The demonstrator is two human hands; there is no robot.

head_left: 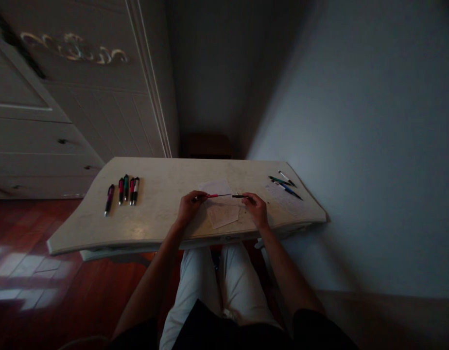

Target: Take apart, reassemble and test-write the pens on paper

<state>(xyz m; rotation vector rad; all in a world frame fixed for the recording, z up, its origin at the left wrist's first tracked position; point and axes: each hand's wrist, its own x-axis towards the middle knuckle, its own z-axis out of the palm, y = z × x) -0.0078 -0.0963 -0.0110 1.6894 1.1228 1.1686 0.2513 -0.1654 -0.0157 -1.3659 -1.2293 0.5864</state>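
Above the middle of the table, my left hand (pixel 190 208) is closed on a red pen barrel (pixel 212 196), from which a thin rod like a refill (pixel 224 195) points right. My right hand (pixel 256 209) pinches a black pen part (pixel 239 196), its tip facing that rod across a small gap. Whether the black part is a cap or a barrel half is too small to tell. Beneath both hands lies a creased sheet of paper (pixel 223 216).
Several thick pens (pixel 132 190) lie at the left of the white table (pixel 166 177), a purple pen (pixel 109 200) apart from them. On the right, several slim pens (pixel 288 189) lie by a written sheet (pixel 288 201). A wall (pixel 373 170) borders the right; a cabinet (pixel 111 112) stands behind left.
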